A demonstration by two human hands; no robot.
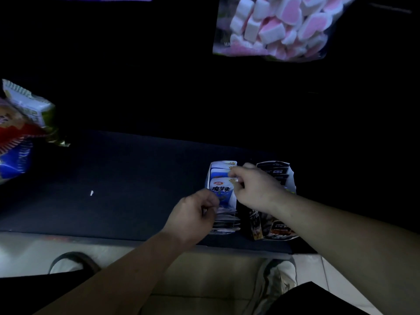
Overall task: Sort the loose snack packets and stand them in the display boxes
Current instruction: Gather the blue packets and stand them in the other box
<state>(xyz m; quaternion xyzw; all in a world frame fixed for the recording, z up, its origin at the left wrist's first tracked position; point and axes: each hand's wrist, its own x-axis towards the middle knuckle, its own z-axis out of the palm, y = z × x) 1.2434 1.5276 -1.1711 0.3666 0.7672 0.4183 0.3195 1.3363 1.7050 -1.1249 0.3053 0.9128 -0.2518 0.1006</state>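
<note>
Far beyond your fingers [238, 176], up and to their right, you have a clear bag of pink-and-white marshmallows [272, 28]. Well off to their left sits a heap of red, blue and green-white bags [20, 133]. Between that heap and the fingers, a small white scrap [91, 193] lies on the dark tabletop [127, 178].

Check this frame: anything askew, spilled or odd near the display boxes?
A small white scrap lies alone on the dark table, left of the white display box. The black display box looks ragged along its right rim, though it's dim. The blue-white packet that the right hand pinches stands upright; nothing spilled.
</note>
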